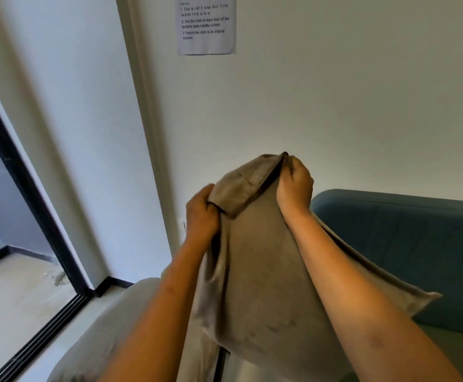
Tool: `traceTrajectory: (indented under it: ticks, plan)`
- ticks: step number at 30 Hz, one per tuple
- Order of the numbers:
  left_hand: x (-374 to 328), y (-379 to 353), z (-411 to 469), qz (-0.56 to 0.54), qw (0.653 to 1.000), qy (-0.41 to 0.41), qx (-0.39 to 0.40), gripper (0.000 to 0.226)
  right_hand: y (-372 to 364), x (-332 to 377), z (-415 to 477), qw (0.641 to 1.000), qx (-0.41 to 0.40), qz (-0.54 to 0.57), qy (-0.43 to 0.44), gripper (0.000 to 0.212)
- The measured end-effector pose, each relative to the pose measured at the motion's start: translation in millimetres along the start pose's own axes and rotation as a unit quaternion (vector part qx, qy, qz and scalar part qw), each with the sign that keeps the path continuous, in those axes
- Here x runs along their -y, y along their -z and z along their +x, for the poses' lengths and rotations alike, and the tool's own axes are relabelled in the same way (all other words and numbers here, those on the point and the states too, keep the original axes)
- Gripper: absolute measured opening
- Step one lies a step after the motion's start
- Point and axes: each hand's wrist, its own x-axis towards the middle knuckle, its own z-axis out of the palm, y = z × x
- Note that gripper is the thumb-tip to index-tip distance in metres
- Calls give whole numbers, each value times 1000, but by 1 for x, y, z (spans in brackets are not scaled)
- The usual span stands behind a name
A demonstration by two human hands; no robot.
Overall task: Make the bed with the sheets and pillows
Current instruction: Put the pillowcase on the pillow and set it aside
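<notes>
Two hands hold a grey-brown pillow [252, 285] up in the air, in front of a white wall. The left hand [201, 213] is curled tight and pinches one side of the top edge of the pillow's cover. The right hand [295, 183] is also curled tight and pinches the other side, a bit higher up. Between the two hands the cloth is bunched, with a dark fold in it that looks like the open end of the cover.

The pillow hangs down from both hands, between the two arms. Its fat part is low, near the person. I think it is held up by the top so the soft filling slides down into the cover and fills the corners.

Just to the right, behind the pillow, is a blue-green headboard [404, 244]. The pillow likely goes there, at the head of the bed. Low on the left is something soft and pale [100, 326]; I cannot tell what it is. A paper notice [206, 23] is stuck high on the wall.
</notes>
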Motion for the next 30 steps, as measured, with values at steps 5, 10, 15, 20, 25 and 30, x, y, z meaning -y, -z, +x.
traceTrajectory:
  ticks: [5, 10, 15, 20, 25, 30]
  plan:
    - [-66, 14, 24, -7, 988, -155, -2, 27, 12, 8, 5, 998, -47, 30, -5, 31]
    - [-138, 30, 64, 23, 968, -247, -31, 34, 17, 44, 8, 991, -64, 104, 46, 25]
    - [-169, 48, 101, 134, 961, -233, -57, 24, 5, 54, -10, 986, 60, 155, 31, 40]
    - [-144, 68, 113, 195, 962, -178, -74, 25, -32, 8, -62, 977, 208, 30, -35, 112]
    - [-111, 98, 114, 203, 965, -142, -87, 25, -65, -30, -90, 935, 311, 15, -167, 73]
    - [-44, 144, 129, 121, 982, -43, -139, 16, -131, 2, -98, 960, 255, 10, -111, 23]
